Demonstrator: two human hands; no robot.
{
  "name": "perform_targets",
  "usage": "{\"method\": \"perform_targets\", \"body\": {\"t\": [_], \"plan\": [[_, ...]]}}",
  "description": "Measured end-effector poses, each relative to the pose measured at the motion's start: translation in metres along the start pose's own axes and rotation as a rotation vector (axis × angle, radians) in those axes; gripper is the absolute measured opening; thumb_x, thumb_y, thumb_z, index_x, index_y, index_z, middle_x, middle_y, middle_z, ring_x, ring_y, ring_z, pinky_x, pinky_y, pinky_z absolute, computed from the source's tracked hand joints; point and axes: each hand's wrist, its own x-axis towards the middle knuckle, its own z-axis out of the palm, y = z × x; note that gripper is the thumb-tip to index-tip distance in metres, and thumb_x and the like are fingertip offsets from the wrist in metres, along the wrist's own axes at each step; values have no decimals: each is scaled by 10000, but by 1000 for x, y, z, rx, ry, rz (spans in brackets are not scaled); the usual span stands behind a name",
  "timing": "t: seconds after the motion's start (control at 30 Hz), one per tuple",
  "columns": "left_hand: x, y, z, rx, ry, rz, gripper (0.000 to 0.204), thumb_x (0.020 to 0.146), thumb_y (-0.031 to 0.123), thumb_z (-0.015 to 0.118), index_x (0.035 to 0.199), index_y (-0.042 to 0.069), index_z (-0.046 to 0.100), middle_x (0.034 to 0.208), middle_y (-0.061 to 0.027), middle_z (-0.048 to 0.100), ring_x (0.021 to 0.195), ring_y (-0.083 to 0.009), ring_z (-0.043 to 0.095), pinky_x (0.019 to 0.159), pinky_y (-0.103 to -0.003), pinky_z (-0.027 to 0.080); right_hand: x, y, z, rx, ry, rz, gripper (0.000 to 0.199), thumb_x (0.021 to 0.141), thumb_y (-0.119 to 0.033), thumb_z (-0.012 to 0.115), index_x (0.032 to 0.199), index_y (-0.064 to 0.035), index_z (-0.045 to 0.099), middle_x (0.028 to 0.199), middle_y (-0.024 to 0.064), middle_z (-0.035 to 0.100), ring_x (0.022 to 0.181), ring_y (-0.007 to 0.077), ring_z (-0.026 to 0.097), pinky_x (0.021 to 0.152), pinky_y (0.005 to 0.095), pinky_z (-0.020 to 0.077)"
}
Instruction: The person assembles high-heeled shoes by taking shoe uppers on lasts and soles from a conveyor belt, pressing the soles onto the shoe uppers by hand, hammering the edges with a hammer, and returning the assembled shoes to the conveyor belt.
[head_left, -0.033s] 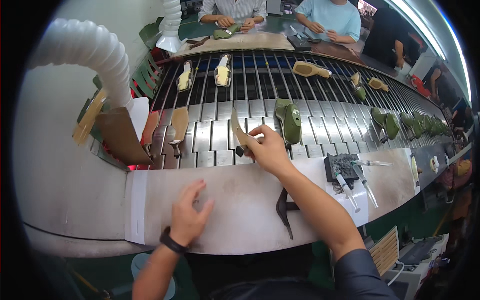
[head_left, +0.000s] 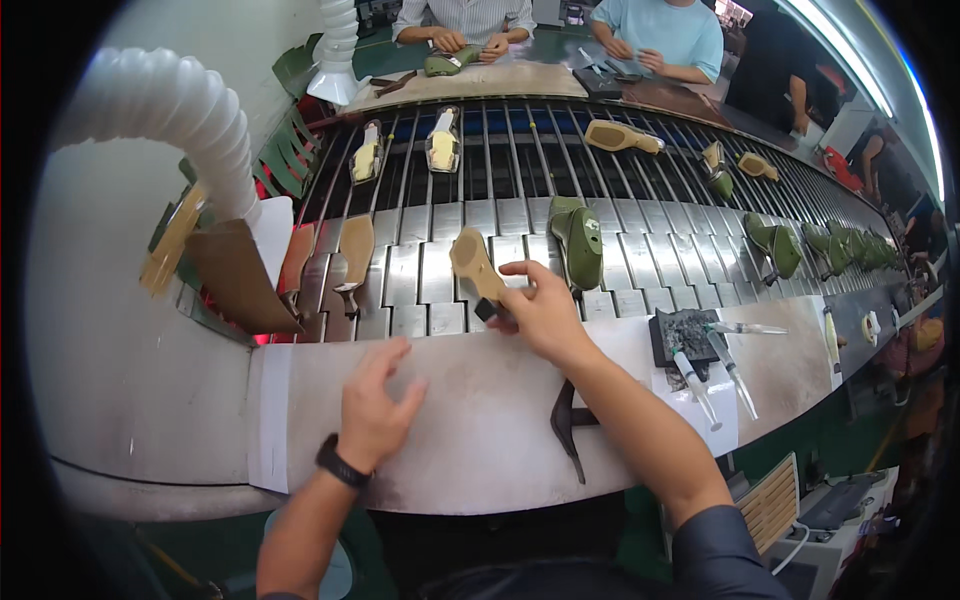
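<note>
My right hand is closed on the heel end of a tan shoe sole, whose dark heel block shows beside the fingers. The sole's flat tan face is in view, over the near metal slats of the conveyor. My left hand hovers over the pale worktable with its fingers apart and nothing in them. Right of the held sole, a green shoe on its last lies on the conveyor. On its left lies another tan sole with a heel.
A dark pincer-like tool lies under my right forearm. Several syringes rest at a black block. More green shoes line the conveyor to the right. A white hose hangs at left. Two people work across the conveyor.
The sole in my right hand has turned from nearly edge-on to showing its flat face. My left hand has shifted slightly, still open.
</note>
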Motion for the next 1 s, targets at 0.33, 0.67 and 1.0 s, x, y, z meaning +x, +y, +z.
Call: {"method": "perform_targets", "body": {"t": [0.33,0.67,1.0], "plan": [[347,-106,126,450,59,-215,1054,826,436,874,1564,-81,328,1476,-366,502,1380,-477,516,1165,-488,443,-17,36,-2,154,-106,-137,306,1067,-119,571,1304,42,679,1058,193,766,927,267,773,810,352,612],[459,-165,188,407,349,-414,1136,726,433,941,1562,-28,326,1515,-304,503,1396,-463,520,1158,-529,455,-19,46,9,-13,-57,-365,449,941,-276,773,1281,-14,640,1119,209,720,918,415,718,804,473,585],[260,-112,61,164,204,-114,958,710,224,907,1508,-35,445,1387,-255,625,1285,-363,619,1106,-416,476,-12,41,11,-14,-67,-403,331,921,-228,764,1169,-18,704,1029,194,760,968,378,737,855,432,577]]}}
